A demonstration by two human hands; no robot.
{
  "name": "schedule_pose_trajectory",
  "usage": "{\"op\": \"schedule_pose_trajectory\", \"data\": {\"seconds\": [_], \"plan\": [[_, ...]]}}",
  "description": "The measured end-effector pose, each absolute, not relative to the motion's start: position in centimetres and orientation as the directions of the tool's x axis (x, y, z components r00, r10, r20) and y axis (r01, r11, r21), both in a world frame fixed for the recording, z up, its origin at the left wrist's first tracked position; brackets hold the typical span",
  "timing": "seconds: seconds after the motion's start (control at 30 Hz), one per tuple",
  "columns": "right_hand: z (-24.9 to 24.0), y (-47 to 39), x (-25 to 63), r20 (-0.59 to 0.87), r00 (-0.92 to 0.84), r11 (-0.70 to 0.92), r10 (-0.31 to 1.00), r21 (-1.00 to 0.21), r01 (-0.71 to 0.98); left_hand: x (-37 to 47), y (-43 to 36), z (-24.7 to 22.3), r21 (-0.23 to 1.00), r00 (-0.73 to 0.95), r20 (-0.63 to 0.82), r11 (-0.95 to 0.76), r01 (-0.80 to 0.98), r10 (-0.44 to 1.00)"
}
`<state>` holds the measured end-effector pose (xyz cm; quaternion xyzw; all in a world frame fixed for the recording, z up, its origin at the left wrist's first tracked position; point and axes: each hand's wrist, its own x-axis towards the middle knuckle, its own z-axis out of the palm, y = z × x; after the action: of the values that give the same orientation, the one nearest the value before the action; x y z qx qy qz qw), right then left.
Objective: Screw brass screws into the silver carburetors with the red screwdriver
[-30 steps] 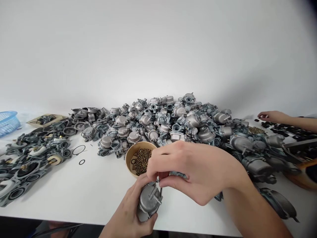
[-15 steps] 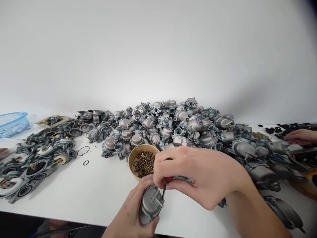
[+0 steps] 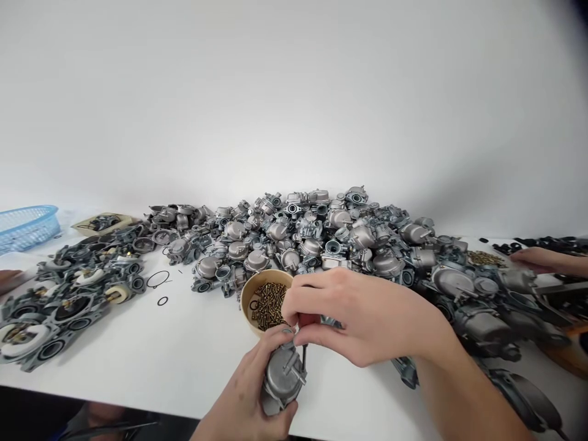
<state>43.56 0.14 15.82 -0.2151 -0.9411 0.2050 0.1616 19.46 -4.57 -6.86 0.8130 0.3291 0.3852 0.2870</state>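
Note:
My left hand is wrapped round a grey metal carburetor, keeping it just above the table's front edge with its rounded bowl facing me. Over its far right side, my right hand is closed in a pinch. A thin dark rod runs from below these fingers down to the carburetor's edge; its upper end is hidden by the hand. Just behind, a tan round bowl holds many brass-coloured screws, partly covered by my right hand.
A large heap of carburetors lies against the wall. Open carburetor bodies with white floats cover the left side, near black rings and a blue basket. Another person's hand is at the right; another hand shows at the left edge.
My right hand has shifted slightly left and its thumb sits higher, showing more of the thin rod. The carburetor stays in my left hand. The person's hand at right has moved left.

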Motion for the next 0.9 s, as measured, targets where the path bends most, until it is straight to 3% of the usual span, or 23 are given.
{"op": "schedule_pose_trajectory", "data": {"seconds": [0.27,0.9], "plan": [[15.81,0.2,44.01,0.287,-0.862,0.842,0.417,-0.48,0.247,19.44,-4.49,-6.76,0.71,0.497,0.438,-0.627,0.32,0.749],[15.62,0.24,43.6,0.258,-0.869,0.831,0.423,-0.494,0.258,19.46,-4.67,-6.54,0.737,0.487,0.411,-0.595,0.319,0.77]]}}
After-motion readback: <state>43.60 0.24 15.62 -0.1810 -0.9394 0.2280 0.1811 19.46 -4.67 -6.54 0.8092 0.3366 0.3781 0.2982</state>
